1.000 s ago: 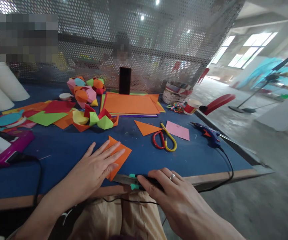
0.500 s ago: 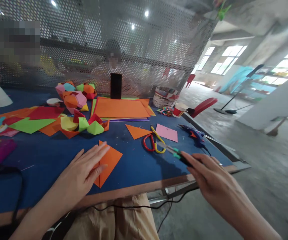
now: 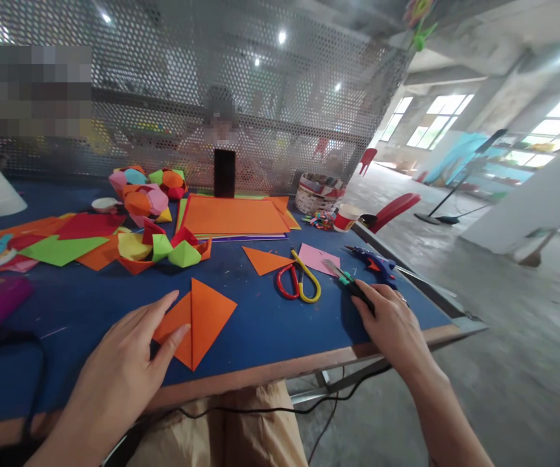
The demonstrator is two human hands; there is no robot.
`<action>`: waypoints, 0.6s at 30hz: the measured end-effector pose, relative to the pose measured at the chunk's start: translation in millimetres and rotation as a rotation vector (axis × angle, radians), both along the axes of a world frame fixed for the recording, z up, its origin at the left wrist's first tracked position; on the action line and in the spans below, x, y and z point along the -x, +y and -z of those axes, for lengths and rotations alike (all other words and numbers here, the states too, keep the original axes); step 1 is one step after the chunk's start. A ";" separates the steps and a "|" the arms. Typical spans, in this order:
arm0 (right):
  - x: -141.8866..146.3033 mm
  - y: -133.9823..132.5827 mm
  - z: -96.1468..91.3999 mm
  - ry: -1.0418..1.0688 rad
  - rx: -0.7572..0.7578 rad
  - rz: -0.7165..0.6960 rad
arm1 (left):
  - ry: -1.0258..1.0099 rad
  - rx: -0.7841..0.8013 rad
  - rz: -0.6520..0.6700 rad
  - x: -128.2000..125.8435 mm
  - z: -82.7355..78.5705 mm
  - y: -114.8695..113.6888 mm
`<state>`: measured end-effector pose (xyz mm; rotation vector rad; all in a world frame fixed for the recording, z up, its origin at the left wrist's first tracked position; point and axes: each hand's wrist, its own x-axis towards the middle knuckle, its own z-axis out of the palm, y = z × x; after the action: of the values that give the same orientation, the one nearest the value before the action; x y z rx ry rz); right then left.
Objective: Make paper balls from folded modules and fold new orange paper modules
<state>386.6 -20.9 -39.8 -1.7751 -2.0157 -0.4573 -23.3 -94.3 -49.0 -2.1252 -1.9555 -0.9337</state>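
A folded orange paper (image 3: 211,321) lies on the blue tabletop, with a vertical line down its middle. My left hand (image 3: 131,340) is at its left side, thumb over the paper and fingers apart, covering part of the left corner. My right hand (image 3: 391,318) is closed around the black and green handle of a utility knife (image 3: 352,283). Its blade points up and left, over or on a pink paper square (image 3: 316,257); whether it touches cannot be told. Left of the knife are scissors (image 3: 302,279) with red and yellow handles, beside an orange paper triangle (image 3: 264,260).
A blue glue gun (image 3: 374,261) lies near the right edge. Behind are a stack of coloured paper (image 3: 235,215), a black phone (image 3: 224,173), a woven basket (image 3: 319,192) and a paper cup (image 3: 346,217). Folded paper shapes (image 3: 163,250) spread at left. A cable (image 3: 280,410) hangs below the front edge.
My left hand has slid left off the middle of the orange paper, uncovering more of it. My right hand has brought the utility knife down near the pink paper, right of the scissors.
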 end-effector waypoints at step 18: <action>226.8 6.1 -64.7 0.012 0.695 -0.550 | 0.127 0.185 -0.106 -3.4 -13.3 -3.9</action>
<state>159.9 -14.8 24.9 -1.4067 -2.7215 0.4765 -19.9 -98.2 -35.7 -2.0893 -2.1396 -0.6060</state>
